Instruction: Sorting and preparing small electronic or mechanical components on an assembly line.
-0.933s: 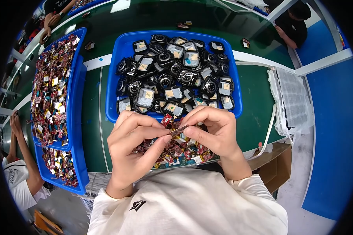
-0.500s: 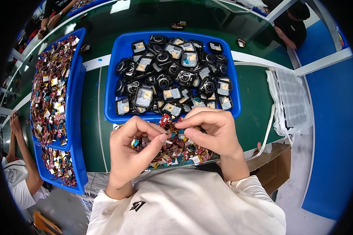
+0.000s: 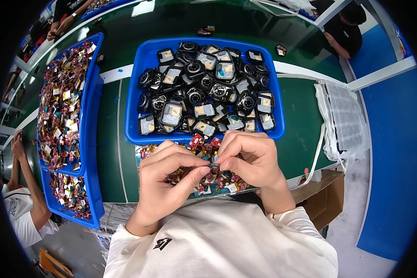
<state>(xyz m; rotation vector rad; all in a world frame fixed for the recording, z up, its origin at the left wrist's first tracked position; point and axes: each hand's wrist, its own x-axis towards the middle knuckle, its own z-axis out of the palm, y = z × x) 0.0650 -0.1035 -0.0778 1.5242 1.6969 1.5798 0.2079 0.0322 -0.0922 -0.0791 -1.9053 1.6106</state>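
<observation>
Between my fingertips is a small, dark, thin part point(image 3: 213, 166), mostly covered by the fingers. My left hand point(image 3: 169, 180) pinches its left end with thumb and forefinger. At its other end my right hand point(image 3: 252, 160) grips it, fingers curled and thumb beneath. Right under both hands spreads a heap of small red circuit boards point(image 3: 231, 185) with coloured and white bits, partly hidden by the hands. Just beyond them stands a blue tray point(image 3: 130, 116) full of black smartwatch cases point(image 3: 194, 96), some showing round sensor backs, others pale inner faces.
Blue bins point(image 3: 91, 92) heaped with red boards stand at left. Several loose parts point(image 3: 281, 50) lie on the far green surface. Bubble wrap point(image 3: 340, 120) hangs over the right side, above a cardboard box point(image 3: 326, 194). Other people's hands point(image 3: 17, 143) are at left and far off.
My left hand has shifted right, and both hands' fingertips have come together on the small part. Loose parts on the far surface have slid slightly left.
</observation>
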